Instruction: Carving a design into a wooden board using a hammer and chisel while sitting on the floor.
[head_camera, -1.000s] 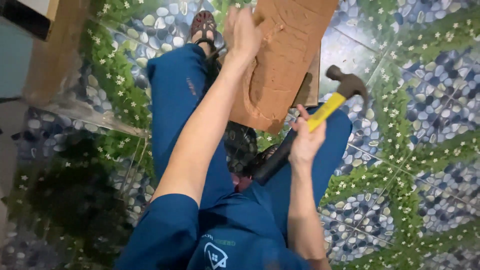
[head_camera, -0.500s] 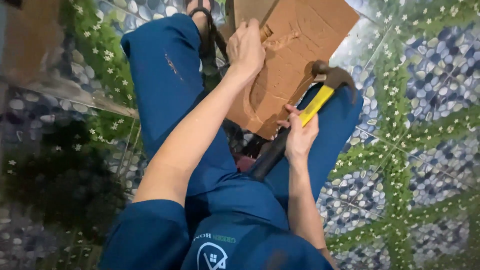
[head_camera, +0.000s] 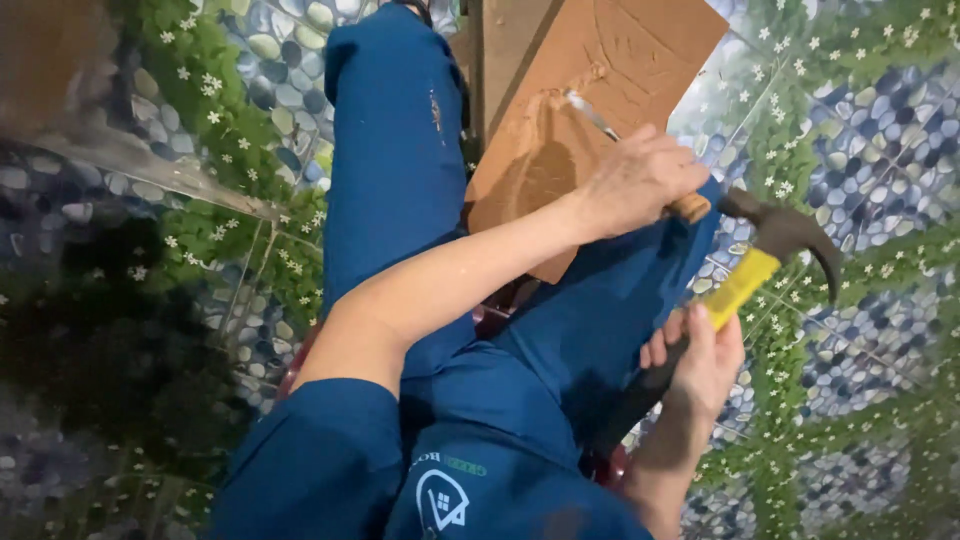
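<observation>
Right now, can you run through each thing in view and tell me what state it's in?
Left hand: closed around the chisel's handle.
Chisel: tilted, metal tip on the carved part of the board.
Wooden board: resting across the legs, partly carved with grooves.
Right hand: gripping the hammer's handle.
Hammer: raised beside the chisel's butt, head apart from it.

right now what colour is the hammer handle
Yellow near the head, black at the grip, on the hammer in the right hand; head view.
</observation>
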